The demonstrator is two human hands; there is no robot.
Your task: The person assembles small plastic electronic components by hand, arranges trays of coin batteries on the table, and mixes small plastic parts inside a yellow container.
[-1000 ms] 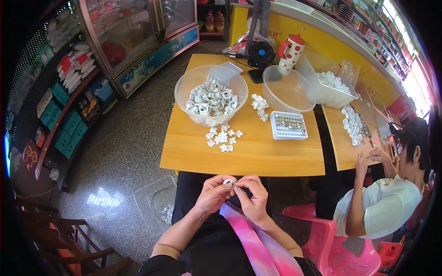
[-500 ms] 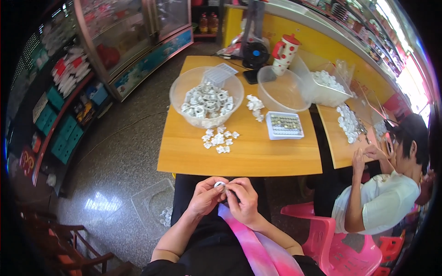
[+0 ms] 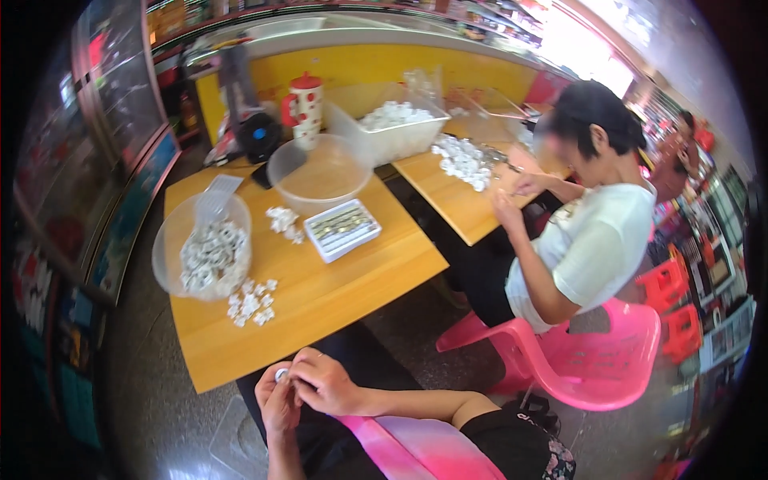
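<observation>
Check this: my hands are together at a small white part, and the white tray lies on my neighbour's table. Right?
Not quite: the tray lies on your own table, as the head view shows. The rest holds: your left hand and right hand are together at a small white part.

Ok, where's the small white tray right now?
In the head view, the white tray is on the nearer table, right of a white heap and just in front of a round tub.
</observation>
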